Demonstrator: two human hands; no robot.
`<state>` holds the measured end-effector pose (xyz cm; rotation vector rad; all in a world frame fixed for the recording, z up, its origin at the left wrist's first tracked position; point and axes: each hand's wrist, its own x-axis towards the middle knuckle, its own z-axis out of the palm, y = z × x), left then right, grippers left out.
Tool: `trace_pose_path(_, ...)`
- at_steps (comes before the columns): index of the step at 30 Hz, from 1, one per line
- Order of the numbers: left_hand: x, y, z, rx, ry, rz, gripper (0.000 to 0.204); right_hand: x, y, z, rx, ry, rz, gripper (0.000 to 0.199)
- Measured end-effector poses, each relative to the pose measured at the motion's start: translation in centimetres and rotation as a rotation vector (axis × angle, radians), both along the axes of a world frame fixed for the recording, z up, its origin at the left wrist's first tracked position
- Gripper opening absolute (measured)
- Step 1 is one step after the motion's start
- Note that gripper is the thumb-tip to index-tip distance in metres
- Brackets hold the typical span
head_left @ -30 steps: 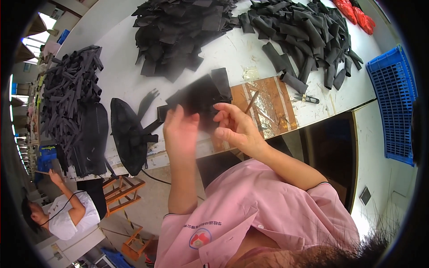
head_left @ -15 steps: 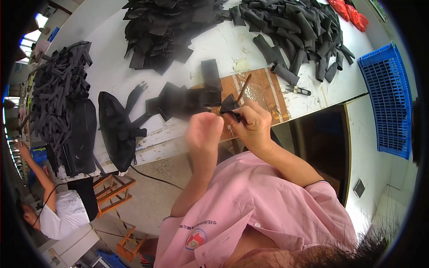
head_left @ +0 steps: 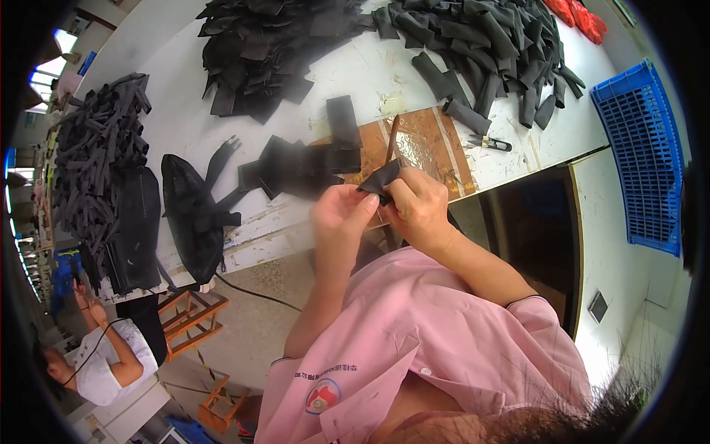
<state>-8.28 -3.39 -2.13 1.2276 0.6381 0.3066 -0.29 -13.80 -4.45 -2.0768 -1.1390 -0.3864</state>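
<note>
My right hand (head_left: 419, 209) is closed around a small folded piece of black fabric (head_left: 380, 180), just over the table's front edge. A slim brown stick (head_left: 393, 139) rises from beside the fabric; its lower end is hidden, so I cannot tell whether my fingers hold it. From the left, my left hand (head_left: 340, 211) pinches the same fabric's near corner between thumb and fingers. Just beyond my hands lie flat black fabric pieces (head_left: 296, 166), overlapping one another, partly on a brown board (head_left: 436, 140) covered with clear tape.
A heap of flat black pieces (head_left: 251, 66) and one of black fabric tubes (head_left: 510, 55) lie behind. Thread snips (head_left: 491, 143) rest right of the board. Left are a black mesh item (head_left: 191, 222) and black strips (head_left: 96, 148). A blue crate (head_left: 642, 155) stands right; a co-worker (head_left: 111, 359) sits left.
My left hand has moved up and right onto the fabric and now pinches its corner. The fabric has turned, and the stick now stands more upright. The co-worker's arms have come lower.
</note>
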Motion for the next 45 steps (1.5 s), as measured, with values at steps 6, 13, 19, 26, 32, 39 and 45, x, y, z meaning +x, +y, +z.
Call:
trace_pose_path(6,0.1,0.7,-0.7,-0.108,0.120,-0.043,0.011,0.2,-0.2,-0.2,-0.053,-0.278,0.048,0.013)
trace_pose_path(13,0.0,-0.1,-1.0,0.013,0.102,0.002,0.009,0.1,-0.8,-0.7,-0.075,-0.307,0.091,0.013)
trace_pose_path(19,-0.2,0.2,-1.6,-0.017,0.111,-0.039,0.008,0.1,-1.0,-1.0,-0.108,-0.279,0.087,0.013)
trace_pose_path(26,-0.4,0.0,-2.8,0.211,0.045,-0.049,0.005,-0.4,-1.1,-0.1,-0.105,0.290,0.178,0.022)
trace_pose_path(32,-0.5,-0.5,-1.6,0.378,-0.001,-0.180,0.005,0.1,-1.1,0.6,0.205,0.933,0.200,0.016)
trace_pose_path(39,-1.4,-1.6,-4.4,0.512,0.026,0.000,0.006,0.0,-0.5,1.5,0.080,0.716,0.148,0.006)
trace_pose_path(45,-1.2,-2.2,-3.2,0.118,-0.139,0.103,0.007,0.1,-0.8,-0.1,0.183,1.124,0.066,0.008)
